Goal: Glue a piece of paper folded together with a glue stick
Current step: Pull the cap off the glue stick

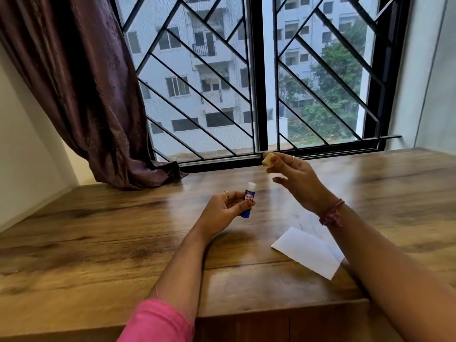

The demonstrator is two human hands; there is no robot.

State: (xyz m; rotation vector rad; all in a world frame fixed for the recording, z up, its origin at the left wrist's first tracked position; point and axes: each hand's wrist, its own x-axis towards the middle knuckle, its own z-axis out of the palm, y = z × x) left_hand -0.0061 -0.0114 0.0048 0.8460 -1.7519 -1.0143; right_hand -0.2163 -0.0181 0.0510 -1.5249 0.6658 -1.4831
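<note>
My left hand [225, 208] grips a blue glue stick [248, 204] upright above the wooden table [123, 230], its white glue tip bare at the top. My right hand [293, 177] is raised to the right of it and pinches the yellow cap [268, 159] between thumb and forefinger, apart from the stick. A white folded paper [303, 250] lies flat on the table beneath my right forearm, which hides its right part.
A barred window [261, 82] runs along the table's far edge. A dark purple curtain [81, 90] hangs at the left and bunches on the tabletop. The table's front edge lies close to my body.
</note>
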